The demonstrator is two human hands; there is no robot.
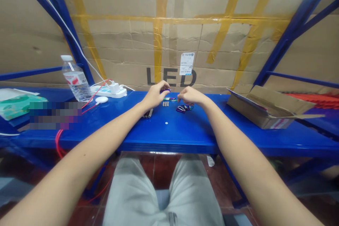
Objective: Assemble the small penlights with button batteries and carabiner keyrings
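My left hand point(155, 96) is closed at the far side of the blue table point(169, 132), pinching a small slim purple piece point(165, 90). To its right my right hand point(192, 96) hovers with curled fingers; what they hold, if anything, is hidden. Between the hands lie small shiny green and purple tubes point(169, 99). Just nearer sits a little block of button cells point(165, 104). Several coloured carabiners point(181, 108) lie in a heap below my right hand. Beside my left wrist are thin dark and silvery pieces point(148, 113), partly covered. A small white disc point(166, 123) rests nearer me.
A water bottle point(76, 81), a white power strip point(111, 91) and red cables point(58, 141) are at the left, with a green packet point(22, 104). An open cardboard box point(265, 111) stands right. A large taped carton point(127, 49) walls off the back.
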